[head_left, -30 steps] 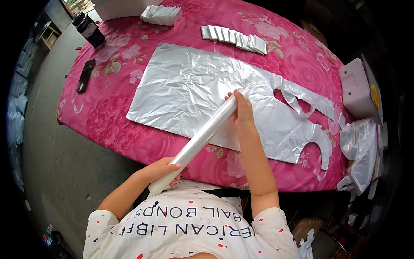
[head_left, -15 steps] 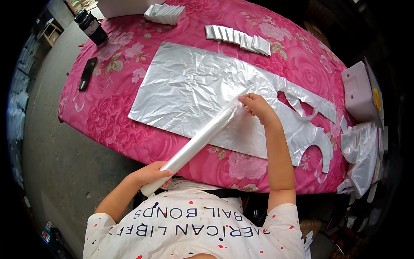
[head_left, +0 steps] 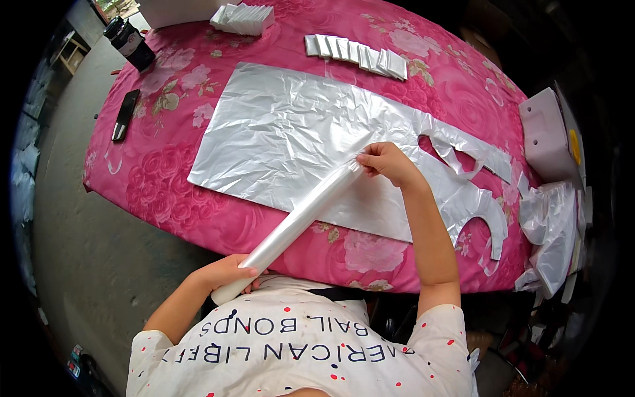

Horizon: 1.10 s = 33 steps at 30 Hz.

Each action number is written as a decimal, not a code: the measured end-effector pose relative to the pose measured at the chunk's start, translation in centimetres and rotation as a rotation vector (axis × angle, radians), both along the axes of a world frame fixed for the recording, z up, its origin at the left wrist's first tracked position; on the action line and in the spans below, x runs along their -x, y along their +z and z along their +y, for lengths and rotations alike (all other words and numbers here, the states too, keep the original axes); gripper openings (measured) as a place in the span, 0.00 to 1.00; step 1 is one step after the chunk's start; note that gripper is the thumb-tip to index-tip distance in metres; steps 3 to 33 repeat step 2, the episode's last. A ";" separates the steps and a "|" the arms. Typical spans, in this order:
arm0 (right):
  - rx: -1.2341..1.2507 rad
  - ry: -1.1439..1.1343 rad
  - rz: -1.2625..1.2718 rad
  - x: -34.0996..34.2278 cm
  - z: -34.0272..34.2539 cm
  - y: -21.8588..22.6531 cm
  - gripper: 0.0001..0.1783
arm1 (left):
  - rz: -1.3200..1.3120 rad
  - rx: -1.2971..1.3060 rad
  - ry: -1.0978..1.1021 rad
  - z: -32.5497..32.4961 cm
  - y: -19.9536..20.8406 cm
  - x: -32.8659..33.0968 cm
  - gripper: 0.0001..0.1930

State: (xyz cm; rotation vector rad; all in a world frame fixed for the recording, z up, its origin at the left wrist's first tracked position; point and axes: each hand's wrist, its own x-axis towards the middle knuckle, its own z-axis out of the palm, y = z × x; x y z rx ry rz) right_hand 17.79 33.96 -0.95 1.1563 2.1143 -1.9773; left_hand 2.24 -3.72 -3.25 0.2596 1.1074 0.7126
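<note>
A whitish plastic apron (head_left: pixel 296 221), folded lengthwise into a long narrow strip, slants from near my body up over the table. My left hand (head_left: pixel 231 272) is closed round its lower end, close to my shirt. At the upper end my right hand (head_left: pixel 390 163) pinches the film between thumb and fingers. Beneath the strip, flat silvery plastic aprons (head_left: pixel 278 126) lie spread out, wrinkled, with curved cut-outs and straps at the right end. How many layers lie there I cannot tell.
Small folded plastic packets (head_left: pixel 357 55) stand in an overlapping row at the back; another batch of packets (head_left: pixel 243 19) is farther left. A black bottle (head_left: pixel 130 44) and dark phone (head_left: pixel 126 115) sit at left. To the right are a whitish box (head_left: pixel 546 129) and crumpled plastic film (head_left: pixel 550 221).
The view has shifted slightly, so the table appears a little farther left. My right hand's pinch on the strip's upper end has moved slightly toward me; both hands keep their hold.
</note>
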 end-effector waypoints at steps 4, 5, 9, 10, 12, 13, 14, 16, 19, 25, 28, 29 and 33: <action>-0.131 -0.077 -0.032 -0.4 2.4 -0.9 0.09 | -0.059 0.014 -0.025 -1.6 -1.3 0.7 0.33; -0.131 -0.077 -0.032 -0.4 2.4 -0.9 0.09 | -0.059 0.014 -0.025 -1.6 -1.3 0.7 0.33; -0.131 -0.077 -0.032 -0.4 2.4 -0.9 0.09 | -0.059 0.014 -0.025 -1.6 -1.3 0.7 0.33; -0.131 -0.077 -0.032 -0.4 2.4 -0.9 0.09 | -0.059 0.014 -0.025 -1.6 -1.3 0.7 0.33; -0.131 -0.077 -0.032 -0.4 2.4 -0.9 0.09 | -0.059 0.014 -0.025 -1.6 -1.3 0.7 0.33; -0.131 -0.077 -0.032 -0.4 2.4 -0.9 0.09 | -0.059 0.014 -0.025 -1.6 -1.3 0.7 0.33; -0.131 -0.077 -0.032 -0.4 2.4 -0.9 0.09 | -0.059 0.014 -0.025 -1.6 -1.3 0.7 0.33; -0.131 -0.077 -0.032 -0.4 2.4 -0.9 0.09 | -0.059 0.014 -0.025 -1.6 -1.3 0.7 0.33; -0.131 -0.077 -0.032 -0.4 2.4 -0.9 0.09 | -0.059 0.014 -0.025 -1.6 -1.3 0.7 0.33; -0.131 -0.077 -0.032 -0.4 2.4 -0.9 0.09 | -0.059 0.014 -0.025 -1.6 -1.3 0.7 0.33; -0.131 -0.077 -0.032 -0.4 2.4 -0.9 0.09 | -0.059 0.014 -0.025 -1.6 -1.3 0.7 0.33; -0.131 -0.077 -0.032 -0.4 2.4 -0.9 0.09 | -0.059 0.014 -0.025 -1.6 -1.3 0.7 0.33; -0.131 -0.077 -0.032 -0.4 2.4 -0.9 0.09 | -0.059 0.014 -0.025 -1.6 -1.3 0.7 0.33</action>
